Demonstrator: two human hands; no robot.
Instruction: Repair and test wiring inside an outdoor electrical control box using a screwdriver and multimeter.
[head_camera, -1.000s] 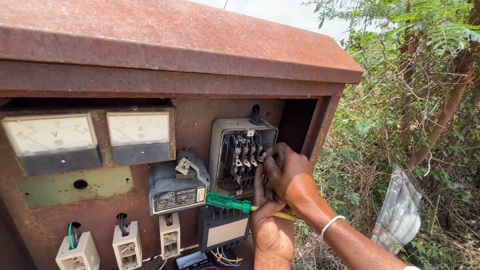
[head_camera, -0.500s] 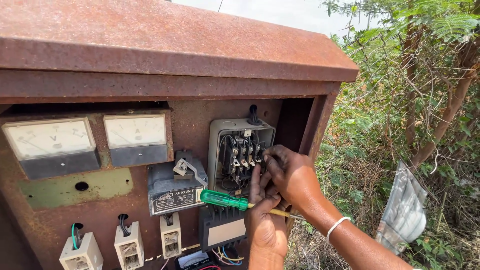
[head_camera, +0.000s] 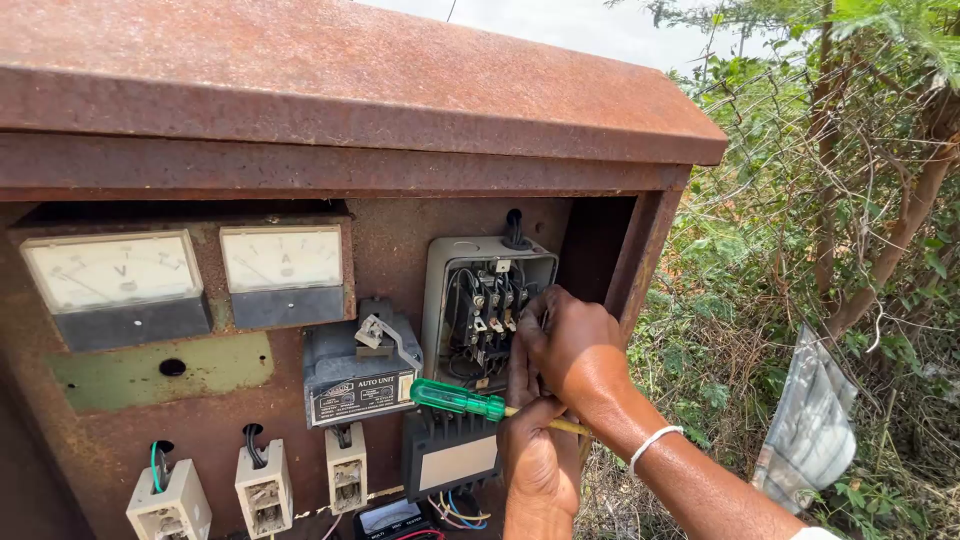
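Nearby, meters (head_camera: 283, 275) left; hands (head_camera: 570, 350) hide contactor (head_camera: 485, 305).

A rusty metal electrical cabinet (head_camera: 330, 90) fills the left and centre of the frame. At centre right, the right hand (head_camera: 572, 345) reaches its fingers into an open grey contactor box (head_camera: 445, 265). Below it, the left hand (head_camera: 540, 455) grips a green-handled screwdriver (head_camera: 458, 398) lying level. 2 analog meters (head_camera: 283, 260) sit at the left, 3 white fuse holders (head_camera: 262, 490) at lower left.
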